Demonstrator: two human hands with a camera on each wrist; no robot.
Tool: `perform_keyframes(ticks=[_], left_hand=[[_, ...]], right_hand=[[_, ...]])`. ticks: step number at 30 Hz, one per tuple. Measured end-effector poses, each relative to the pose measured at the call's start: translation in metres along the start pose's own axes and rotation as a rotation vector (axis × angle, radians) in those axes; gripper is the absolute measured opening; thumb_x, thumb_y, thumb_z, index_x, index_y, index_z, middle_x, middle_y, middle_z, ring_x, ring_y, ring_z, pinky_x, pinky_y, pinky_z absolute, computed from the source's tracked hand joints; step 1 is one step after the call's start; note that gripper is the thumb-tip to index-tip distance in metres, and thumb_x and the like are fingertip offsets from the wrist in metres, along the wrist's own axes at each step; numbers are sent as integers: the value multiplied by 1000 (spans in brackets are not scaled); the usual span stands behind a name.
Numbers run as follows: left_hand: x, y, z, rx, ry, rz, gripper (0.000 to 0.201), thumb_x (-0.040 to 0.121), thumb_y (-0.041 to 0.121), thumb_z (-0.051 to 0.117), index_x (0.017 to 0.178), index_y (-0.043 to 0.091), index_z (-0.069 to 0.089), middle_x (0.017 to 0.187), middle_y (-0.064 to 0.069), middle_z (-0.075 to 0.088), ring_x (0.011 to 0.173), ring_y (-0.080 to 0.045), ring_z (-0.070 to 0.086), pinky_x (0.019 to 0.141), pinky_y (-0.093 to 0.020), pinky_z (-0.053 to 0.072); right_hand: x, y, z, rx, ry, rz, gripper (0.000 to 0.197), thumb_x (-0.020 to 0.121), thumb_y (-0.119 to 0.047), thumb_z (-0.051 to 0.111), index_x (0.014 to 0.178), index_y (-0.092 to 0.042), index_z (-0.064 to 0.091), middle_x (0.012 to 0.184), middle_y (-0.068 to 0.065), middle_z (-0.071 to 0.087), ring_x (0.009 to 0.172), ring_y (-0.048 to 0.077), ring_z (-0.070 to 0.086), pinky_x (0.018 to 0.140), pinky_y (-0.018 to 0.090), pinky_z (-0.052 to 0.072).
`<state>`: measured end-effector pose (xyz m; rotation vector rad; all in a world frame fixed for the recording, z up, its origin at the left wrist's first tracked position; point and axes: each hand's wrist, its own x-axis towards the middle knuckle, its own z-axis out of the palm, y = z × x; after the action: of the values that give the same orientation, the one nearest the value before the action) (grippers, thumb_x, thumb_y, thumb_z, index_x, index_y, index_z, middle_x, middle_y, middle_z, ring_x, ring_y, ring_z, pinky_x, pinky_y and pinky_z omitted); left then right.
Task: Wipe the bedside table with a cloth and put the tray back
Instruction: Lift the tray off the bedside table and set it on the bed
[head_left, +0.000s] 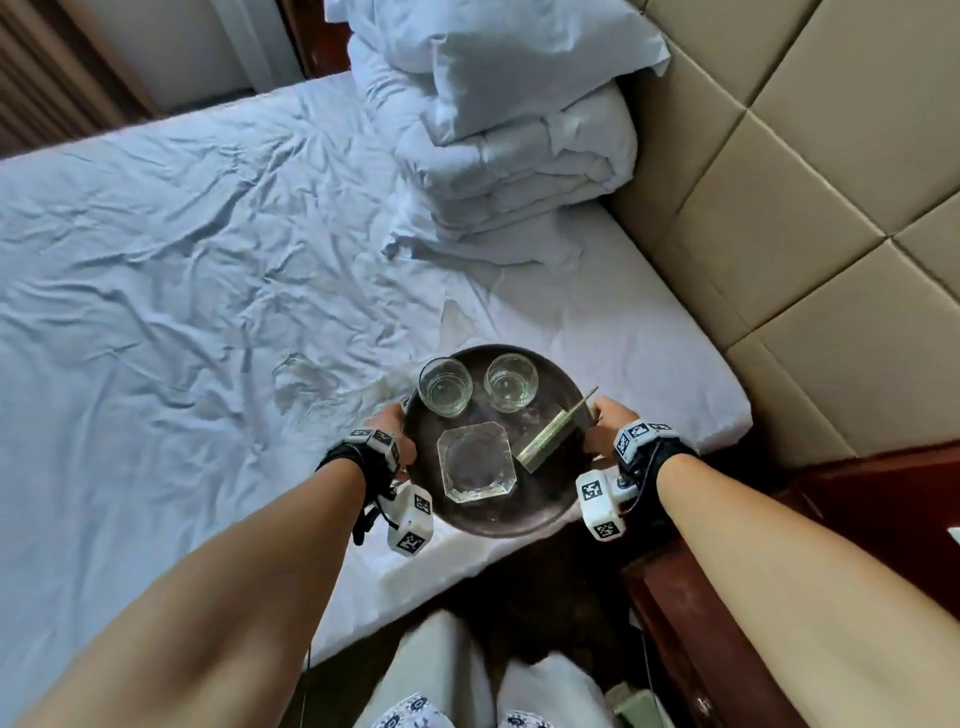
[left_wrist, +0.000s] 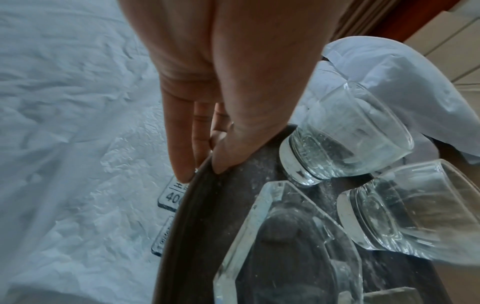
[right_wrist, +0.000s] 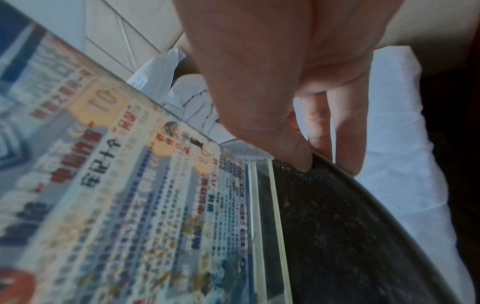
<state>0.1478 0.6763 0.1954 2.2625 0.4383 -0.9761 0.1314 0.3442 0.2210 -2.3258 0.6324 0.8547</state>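
A round dark tray (head_left: 498, 517) sits over the bed's near corner, its near part past the mattress edge. It carries two empty glasses (head_left: 445, 387) (head_left: 510, 382), a square glass ashtray (head_left: 476, 462) and a printed acrylic sign (head_left: 556, 431). My left hand (head_left: 397, 431) pinches the left rim (left_wrist: 179, 226), thumb on top and fingers below. My right hand (head_left: 610, 421) pinches the right rim (right_wrist: 350, 216) the same way, beside the sign (right_wrist: 130, 195). No cloth is in view. Whether the tray rests on the sheet I cannot tell.
The red-brown wooden bedside table (head_left: 691, 613) stands at the lower right. Folded white bedding (head_left: 509, 156) is piled against the padded headboard (head_left: 810, 208). Small clear acrylic plaques (left_wrist: 170, 197) lie on the wrinkled sheet under the tray's left rim.
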Motion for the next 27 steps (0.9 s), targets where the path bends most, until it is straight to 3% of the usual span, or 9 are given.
perform_keyframes(ticks=[3, 6, 11, 14, 18, 23, 27], left_hand=[[-6, -21, -23, -58, 15, -30, 35, 62, 5, 59, 90, 23, 49, 90, -11, 63, 75, -31, 70, 64, -47, 61], [-4, -42, -35, -138, 38, -97, 35, 71, -2, 59, 100, 15, 48, 94, -14, 59, 72, -33, 70, 57, -48, 61], [9, -76, -42, -210, 50, -174, 31, 72, -2, 57, 97, 14, 46, 93, -17, 60, 69, -34, 70, 55, -49, 61], [25, -96, -37, -249, 41, -219, 32, 67, 1, 57, 93, 18, 47, 94, -17, 61, 70, -34, 70, 56, -48, 61], [53, -120, -25, -293, 17, -285, 35, 65, 3, 60, 92, 21, 46, 94, -18, 61, 69, -35, 71, 54, -49, 60], [80, -127, -14, -308, 40, -360, 33, 72, -2, 59, 93, 19, 45, 92, -17, 60, 70, -36, 69, 54, -48, 61], [106, -142, -2, -262, 34, -392, 33, 70, 2, 59, 90, 22, 43, 88, -17, 63, 67, -36, 69, 54, -49, 60]], right_hand=[[36, -19, 27, 9, -32, -4, 23, 55, -20, 59, 75, -21, 47, 85, 12, 68, 81, 32, 70, 72, 50, 59], [31, -57, 41, -36, -34, -38, 23, 60, -29, 60, 78, -19, 49, 79, 7, 67, 76, 28, 69, 70, 47, 60], [41, -98, 67, -119, -56, -73, 33, 60, -46, 56, 77, -19, 47, 78, 5, 64, 72, 27, 66, 70, 44, 60], [66, -105, 85, -158, -85, -79, 34, 57, -44, 55, 80, -20, 49, 83, 7, 66, 76, 30, 68, 70, 47, 60], [94, -115, 102, -224, -126, -85, 25, 62, -35, 59, 80, -22, 48, 81, 8, 66, 69, 29, 68, 63, 45, 61], [120, -122, 121, -272, -163, -85, 22, 66, -35, 57, 83, -23, 49, 80, 4, 63, 71, 29, 66, 67, 44, 60], [134, -125, 135, -323, -175, -103, 19, 74, -34, 56, 88, -22, 49, 82, 3, 61, 73, 28, 62, 69, 35, 55]])
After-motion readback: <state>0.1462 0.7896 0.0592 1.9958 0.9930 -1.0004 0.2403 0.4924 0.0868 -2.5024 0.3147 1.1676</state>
